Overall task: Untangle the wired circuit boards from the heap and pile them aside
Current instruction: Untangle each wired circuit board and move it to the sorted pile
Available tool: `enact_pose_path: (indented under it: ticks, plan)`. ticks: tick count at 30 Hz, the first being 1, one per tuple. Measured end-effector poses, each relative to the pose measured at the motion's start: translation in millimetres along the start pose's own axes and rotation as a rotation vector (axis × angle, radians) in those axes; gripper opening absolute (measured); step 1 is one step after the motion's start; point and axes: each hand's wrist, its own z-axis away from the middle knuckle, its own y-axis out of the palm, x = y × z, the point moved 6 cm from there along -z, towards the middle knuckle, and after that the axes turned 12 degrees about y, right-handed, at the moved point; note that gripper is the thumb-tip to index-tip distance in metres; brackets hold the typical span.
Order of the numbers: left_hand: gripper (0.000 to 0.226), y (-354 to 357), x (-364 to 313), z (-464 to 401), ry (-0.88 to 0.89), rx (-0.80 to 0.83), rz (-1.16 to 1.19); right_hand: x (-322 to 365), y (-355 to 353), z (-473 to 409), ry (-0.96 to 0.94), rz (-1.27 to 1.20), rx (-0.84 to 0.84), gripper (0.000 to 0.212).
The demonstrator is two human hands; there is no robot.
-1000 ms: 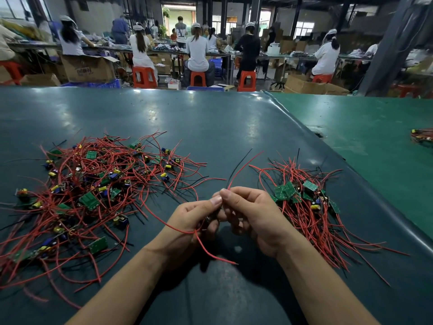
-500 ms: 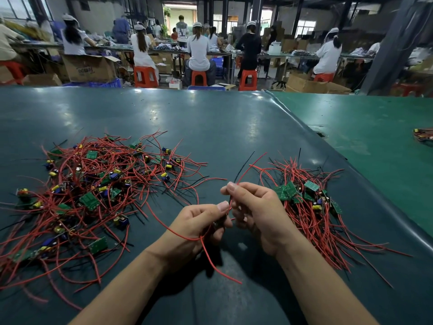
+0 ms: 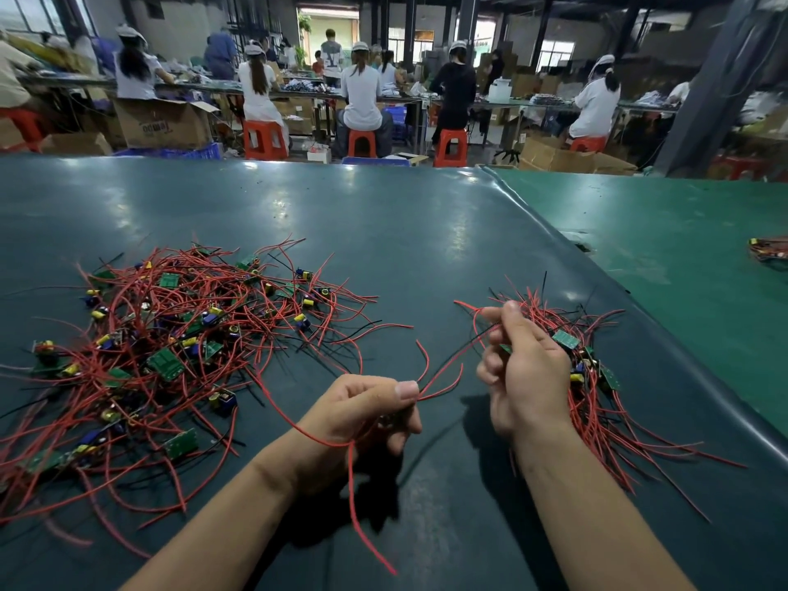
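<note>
A tangled heap (image 3: 170,356) of small green circuit boards with red and black wires lies on the left of the dark green table (image 3: 383,249). A smaller sorted pile (image 3: 597,377) of the same boards lies on the right. My left hand (image 3: 366,407) pinches red wires (image 3: 439,377) near its thumb, and one red wire hangs from it toward me. My right hand (image 3: 524,368) is raised over the sorted pile's left edge and pinches wire ends between thumb and fingers. A small board seems tucked under its fingers, mostly hidden.
A lighter green table (image 3: 682,270) adjoins on the right, with a small bundle of boards (image 3: 772,251) at its far edge. Beyond the table, several people sit on red stools (image 3: 264,140) at workbenches, among cardboard boxes (image 3: 162,121).
My hands were together at the table's middle; they have drawn apart. The right hand has moved right and up toward the sorted pile, stretching wires between the two hands.
</note>
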Motion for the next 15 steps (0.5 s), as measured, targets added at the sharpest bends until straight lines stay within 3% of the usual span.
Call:
enact_pose_path:
  ticks: [2,4,7,10,12,15]
  plan:
    - [0.039,-6.0,1.1,-3.9,-0.034,-0.115,0.156,1.6,-3.4,-1.1,-0.017,0.002,-0.030,0.027]
    - [0.038,-16.8,0.3,-6.9,0.011,-0.273,0.188,-1.8,3.0,2.8,-0.056,0.170,0.017,0.021]
    - [0.035,-27.0,-5.7,-5.8,0.149,-0.461,0.180,-14.1,28.1,21.5,-0.245,0.607,0.239,0.017]
    - [0.033,-29.2,-5.3,-6.5,0.186,-0.513,0.304,-37.0,49.8,43.9,-0.359,0.919,0.544,0.042]
    - [0.025,-30.0,-5.6,-6.6,0.201,-0.510,0.276,-43.6,54.8,49.1,-0.291,0.823,0.609,0.045]
    - [0.016,-27.9,-6.4,-6.7,0.262,-0.479,0.181,-38.6,55.4,47.1,-0.245,0.610,0.527,0.025]
